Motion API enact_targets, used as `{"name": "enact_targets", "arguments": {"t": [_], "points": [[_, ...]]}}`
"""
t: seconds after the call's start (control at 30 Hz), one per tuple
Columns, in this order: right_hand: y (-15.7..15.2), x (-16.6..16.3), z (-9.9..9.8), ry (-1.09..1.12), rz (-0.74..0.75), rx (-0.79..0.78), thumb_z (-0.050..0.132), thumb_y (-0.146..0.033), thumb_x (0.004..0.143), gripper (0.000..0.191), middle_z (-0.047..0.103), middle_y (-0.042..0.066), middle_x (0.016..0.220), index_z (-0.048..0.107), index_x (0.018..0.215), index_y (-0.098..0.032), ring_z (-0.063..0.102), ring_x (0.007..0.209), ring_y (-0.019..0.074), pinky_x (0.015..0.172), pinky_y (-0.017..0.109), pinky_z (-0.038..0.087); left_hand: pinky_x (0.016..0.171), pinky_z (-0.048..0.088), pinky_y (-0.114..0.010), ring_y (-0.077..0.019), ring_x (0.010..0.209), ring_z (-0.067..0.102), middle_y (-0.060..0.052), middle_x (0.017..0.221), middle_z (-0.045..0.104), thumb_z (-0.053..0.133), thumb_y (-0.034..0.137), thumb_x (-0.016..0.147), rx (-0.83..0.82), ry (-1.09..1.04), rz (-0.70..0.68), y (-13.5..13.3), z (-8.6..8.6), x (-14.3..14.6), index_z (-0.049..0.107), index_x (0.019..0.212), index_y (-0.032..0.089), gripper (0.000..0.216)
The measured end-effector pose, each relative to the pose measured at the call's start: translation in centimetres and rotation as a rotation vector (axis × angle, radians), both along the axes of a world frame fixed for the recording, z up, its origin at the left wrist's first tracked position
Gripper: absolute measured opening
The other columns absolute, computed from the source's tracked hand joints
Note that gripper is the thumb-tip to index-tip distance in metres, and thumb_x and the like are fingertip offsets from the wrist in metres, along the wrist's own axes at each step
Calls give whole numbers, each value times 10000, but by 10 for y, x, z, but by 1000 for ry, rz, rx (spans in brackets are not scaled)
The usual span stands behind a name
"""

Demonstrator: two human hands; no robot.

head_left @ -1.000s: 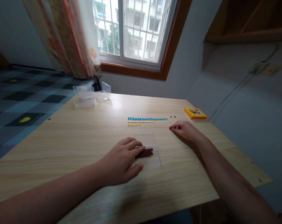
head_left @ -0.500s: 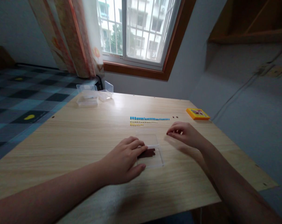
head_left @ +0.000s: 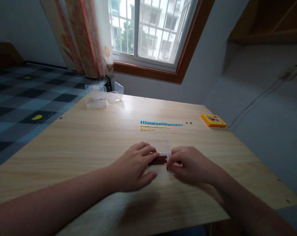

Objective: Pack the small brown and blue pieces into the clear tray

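Observation:
A clear plastic box (head_left: 160, 172) stands open in front of me, its lid (head_left: 159, 145) tipped back on the far side. Dark brown strips (head_left: 158, 160) lie packed together inside it. My left hand (head_left: 136, 167) rests over the box's left side, fingertips touching the strips and thumb apart. At the right end of the box, my right hand (head_left: 187, 164) pinches a small dark brown piece (head_left: 167, 168), mostly hidden by the fingers. Beyond the box, small blue pieces (head_left: 160, 123) lie in a row, with shorter rows of small yellow pieces (head_left: 147, 129) just nearer.
Two tiny dark pieces (head_left: 189, 123) lie right of the blue row. A yellow box (head_left: 213, 120) sits near the table's right edge. Two open clear boxes (head_left: 96, 102) stand at the far left corner. A bed with a checked cover (head_left: 45, 98) adjoins the table's left side.
My right hand has come down and left from the bare tabletop to the right end of the clear box, still pinching. My left hand has stayed on the box. The view has shifted slightly.

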State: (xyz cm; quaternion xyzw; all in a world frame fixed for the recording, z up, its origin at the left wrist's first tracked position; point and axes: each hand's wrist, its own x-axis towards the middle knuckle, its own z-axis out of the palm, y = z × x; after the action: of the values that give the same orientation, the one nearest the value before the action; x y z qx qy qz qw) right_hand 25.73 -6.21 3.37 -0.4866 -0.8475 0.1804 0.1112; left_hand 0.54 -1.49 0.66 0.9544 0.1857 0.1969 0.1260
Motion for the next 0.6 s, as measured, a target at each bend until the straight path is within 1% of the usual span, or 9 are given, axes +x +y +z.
{"name": "enact_targets", "arguments": {"t": [0.1, 0.2, 0.33, 0.5, 0.6], "points": [[-1, -1, -1, -4, 5, -9, 675, -132, 853, 206, 744, -3, 820, 827, 851, -272, 642, 731, 139, 660, 260, 401, 1043, 476, -521, -336, 1163, 580, -136, 1236, 667, 631, 360, 922, -4, 21, 2, 0, 0, 0, 658, 1254, 156, 390], [-3, 3, 3, -1, 11, -6, 690, -180, 881, 168, 744, -4, 838, 827, 895, -276, 636, 728, 135, 652, 260, 394, 1046, 476, -525, -336, 1162, 576, -138, 1237, 665, 631, 369, 922, -12, 33, 5, -1, 1, 0, 653, 1270, 155, 410], [-6, 7, 9, 7, 88, -22, 655, -167, 908, 191, 736, 5, 871, 819, 933, -262, 635, 743, 131, 668, 259, 404, 1047, 478, -522, -334, 1162, 578, -134, 1229, 667, 635, 375, 923, -16, 33, 6, -1, 2, 1, 659, 1266, 157, 408], [-6, 8, 10, -35, 175, -25, 641, -152, 908, 182, 698, 5, 825, 804, 880, -230, 610, 721, 122, 671, 256, 396, 1044, 482, -518, -338, 1171, 580, -137, 1236, 668, 646, 380, 919, -11, 23, 15, -1, -1, 1, 662, 1257, 147, 412], [-6, 9, 11, -79, 159, -10, 632, -152, 911, 191, 690, 7, 804, 803, 858, -220, 594, 704, 116, 662, 255, 376, 1053, 473, -520, -337, 1175, 574, -135, 1244, 665, 638, 380, 924, -21, 33, 12, 0, 0, 1, 660, 1271, 147, 418]]}}
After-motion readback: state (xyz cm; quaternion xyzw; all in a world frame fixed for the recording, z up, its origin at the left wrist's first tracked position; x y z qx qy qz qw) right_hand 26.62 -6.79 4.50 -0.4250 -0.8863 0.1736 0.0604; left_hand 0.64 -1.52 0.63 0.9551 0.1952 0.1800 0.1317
